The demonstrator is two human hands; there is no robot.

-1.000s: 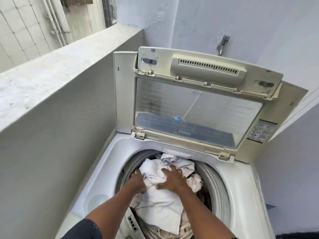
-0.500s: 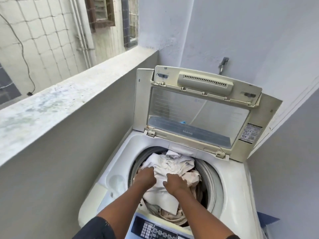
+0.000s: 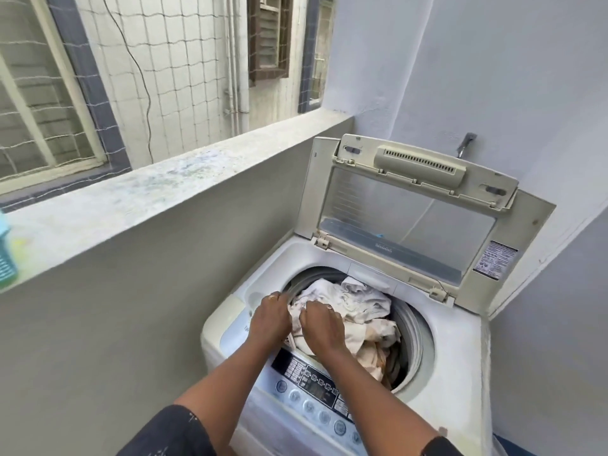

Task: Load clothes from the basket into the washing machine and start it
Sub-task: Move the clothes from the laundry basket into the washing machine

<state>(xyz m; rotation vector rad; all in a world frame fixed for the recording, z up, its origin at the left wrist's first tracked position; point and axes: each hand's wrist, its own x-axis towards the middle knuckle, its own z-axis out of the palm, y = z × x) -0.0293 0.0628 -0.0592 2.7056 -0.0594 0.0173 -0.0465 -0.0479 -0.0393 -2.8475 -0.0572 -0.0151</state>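
While the pale clothes [image 3: 348,301] sit heaped in the drum of the washing machine [image 3: 455,343], the left hand [image 3: 271,319] and right hand [image 3: 320,327] both curl their fingers into the top cloth, seemingly tucking it down. Loading looks almost finished; next the raised lid [image 3: 408,225] needs lowering, then the control panel [image 3: 316,390] a press.

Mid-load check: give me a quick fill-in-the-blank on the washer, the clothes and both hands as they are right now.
The lid of the washing machine stands ____.
The clothes lie piled in the machine's ____.
The left hand and right hand both grip the ____.
The blue basket sits on the ____ at far left.
Missing: open; drum; clothes; ledge.
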